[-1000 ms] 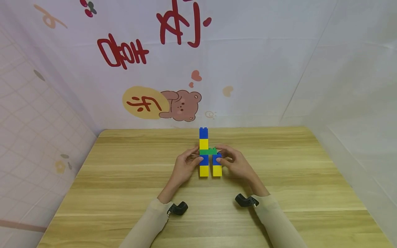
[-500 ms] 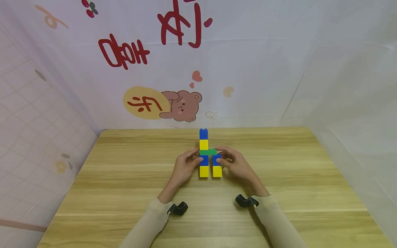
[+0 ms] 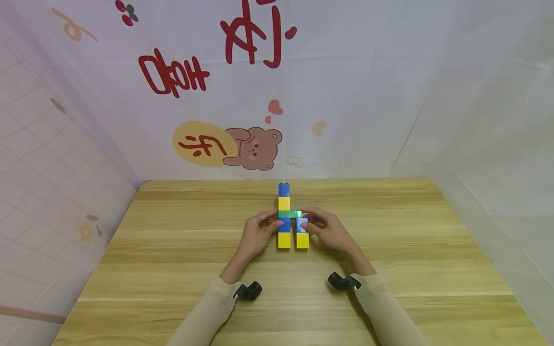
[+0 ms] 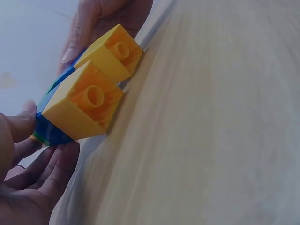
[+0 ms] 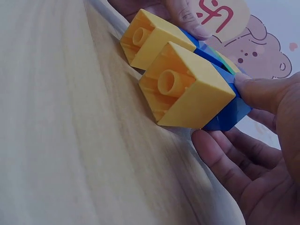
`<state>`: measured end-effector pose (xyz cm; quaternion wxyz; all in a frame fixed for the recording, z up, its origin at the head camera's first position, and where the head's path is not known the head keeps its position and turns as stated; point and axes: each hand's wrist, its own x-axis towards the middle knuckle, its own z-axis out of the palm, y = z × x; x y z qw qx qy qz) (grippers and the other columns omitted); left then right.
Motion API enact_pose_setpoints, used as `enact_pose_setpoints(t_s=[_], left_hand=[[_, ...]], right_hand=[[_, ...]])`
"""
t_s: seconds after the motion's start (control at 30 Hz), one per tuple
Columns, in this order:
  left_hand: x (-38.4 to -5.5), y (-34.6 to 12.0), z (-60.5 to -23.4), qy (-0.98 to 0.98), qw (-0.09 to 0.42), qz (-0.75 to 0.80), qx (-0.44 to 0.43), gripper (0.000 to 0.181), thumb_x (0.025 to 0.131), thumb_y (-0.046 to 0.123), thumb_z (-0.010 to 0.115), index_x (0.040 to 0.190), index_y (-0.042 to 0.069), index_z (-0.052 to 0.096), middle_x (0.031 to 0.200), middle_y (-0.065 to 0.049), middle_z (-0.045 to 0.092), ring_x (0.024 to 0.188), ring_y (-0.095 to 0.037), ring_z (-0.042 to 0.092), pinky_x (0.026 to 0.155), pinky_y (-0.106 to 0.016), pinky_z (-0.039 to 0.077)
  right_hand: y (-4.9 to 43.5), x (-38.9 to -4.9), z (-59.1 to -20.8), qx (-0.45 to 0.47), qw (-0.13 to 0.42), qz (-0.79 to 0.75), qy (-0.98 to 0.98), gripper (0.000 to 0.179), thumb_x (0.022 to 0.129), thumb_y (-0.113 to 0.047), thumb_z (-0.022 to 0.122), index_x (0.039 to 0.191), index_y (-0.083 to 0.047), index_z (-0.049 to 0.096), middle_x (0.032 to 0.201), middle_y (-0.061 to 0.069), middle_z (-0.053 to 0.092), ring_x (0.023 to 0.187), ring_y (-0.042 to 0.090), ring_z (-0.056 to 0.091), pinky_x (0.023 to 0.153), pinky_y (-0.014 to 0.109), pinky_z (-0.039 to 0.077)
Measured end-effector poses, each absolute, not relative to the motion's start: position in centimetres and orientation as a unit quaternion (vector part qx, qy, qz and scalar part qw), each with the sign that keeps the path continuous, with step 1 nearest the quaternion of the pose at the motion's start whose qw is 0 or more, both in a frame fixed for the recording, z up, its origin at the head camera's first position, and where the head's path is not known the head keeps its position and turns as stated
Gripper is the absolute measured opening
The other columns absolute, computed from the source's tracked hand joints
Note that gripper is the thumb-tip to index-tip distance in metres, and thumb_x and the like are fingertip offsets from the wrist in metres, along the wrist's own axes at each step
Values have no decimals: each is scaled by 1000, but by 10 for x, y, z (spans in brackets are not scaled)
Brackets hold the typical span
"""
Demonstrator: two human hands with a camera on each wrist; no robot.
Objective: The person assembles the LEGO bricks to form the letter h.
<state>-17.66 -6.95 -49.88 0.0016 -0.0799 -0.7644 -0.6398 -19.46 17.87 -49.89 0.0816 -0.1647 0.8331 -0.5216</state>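
Observation:
A figure of toy building bricks lies between the hands in the head view. Two legs, each a blue brick and a yellow brick (image 3: 284, 240), join at a green brick (image 3: 289, 214). Beyond the green one, on the left side, come another yellow brick (image 3: 284, 203) and a blue brick (image 3: 283, 190) with studs. My left hand (image 3: 256, 234) pinches the left leg's blue brick between thumb and fingers. The right leg's blue brick (image 5: 229, 115) is held likewise by my right hand (image 3: 330, 229). Both wrist views show the hollow undersides of the legs' yellow bricks (image 4: 96, 96).
Under the hands spreads a wood-grain table (image 3: 173, 269). White sheeting with a printed bear (image 3: 259, 149) and red lettering rises at its back edge. Black curved wrist mounts (image 3: 248, 291) jut inward from both sleeves.
The figure's far end has dipped slightly, so its column looks a little shorter. Its right leg has shifted marginally left. Both hands keep their hold.

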Motion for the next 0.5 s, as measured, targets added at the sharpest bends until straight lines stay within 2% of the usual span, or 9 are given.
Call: enact_pose_setpoints(t_s=[0.4, 0.5], left_hand=[[-177, -71, -502, -777, 2, -625, -79, 40, 93, 19, 76, 129, 1, 69, 116, -16, 75, 106, -28, 72, 88, -30, 63], [-177, -71, -502, -778, 0, -624, -70, 40, 94, 17, 75, 129, -1, 69, 116, -18, 74, 106, -31, 72, 89, -33, 63]], right_hand=[[178, -192, -502, -163, 83, -522, 833, 45, 99, -33, 69, 141, -21, 61, 125, 10, 71, 116, 28, 68, 106, 52, 54], [176, -192, -503, -161, 84, -523, 833, 45, 100, -33, 68, 142, -19, 61, 128, 12, 70, 118, 30, 67, 107, 52, 54]])
